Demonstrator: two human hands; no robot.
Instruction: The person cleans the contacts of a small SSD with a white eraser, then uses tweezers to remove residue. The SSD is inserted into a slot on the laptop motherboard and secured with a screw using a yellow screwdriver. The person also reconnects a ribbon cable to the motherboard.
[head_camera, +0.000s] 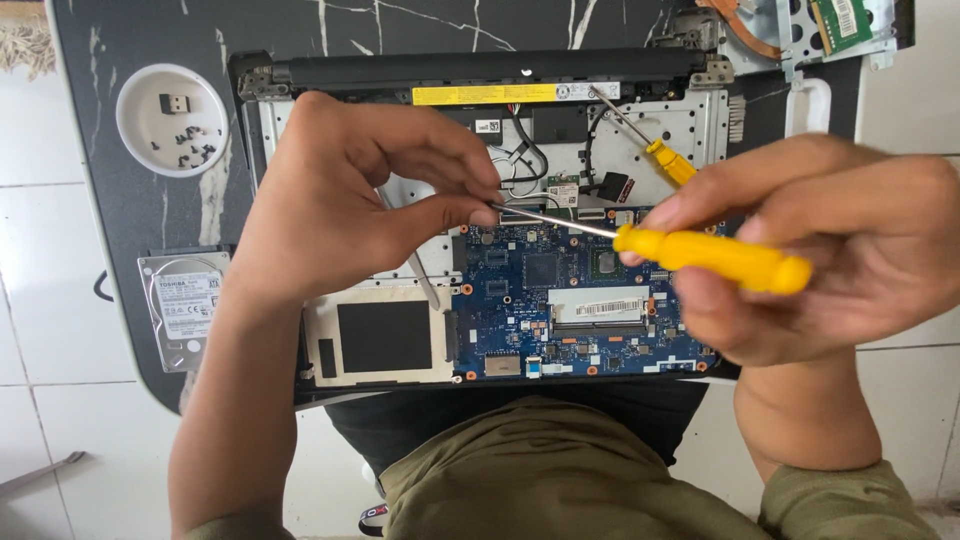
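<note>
The right hand (800, 250) grips a yellow screwdriver (710, 255) over the opened laptop (560, 300); the left hand (350, 200) fingers pinch its metal tip above the blue circuit board (530, 300). A slip could likely scratch that board

Dark marble table (140, 200) bears an opened laptop (640, 120), white screw dish (172, 120), hard drive (185, 310).

Both forearms are bare from wrist to elbow, and no ring, watch or band shows on the left hand (340, 190) or the right hand (820, 250). An olive-green sleeve (850, 505) ends in a soft, slightly rumpled cuff at the right elbow, near the bottom right edge. The same olive cloth covers the torso (540, 470) at the near edge, with dark fabric just above it.
</note>
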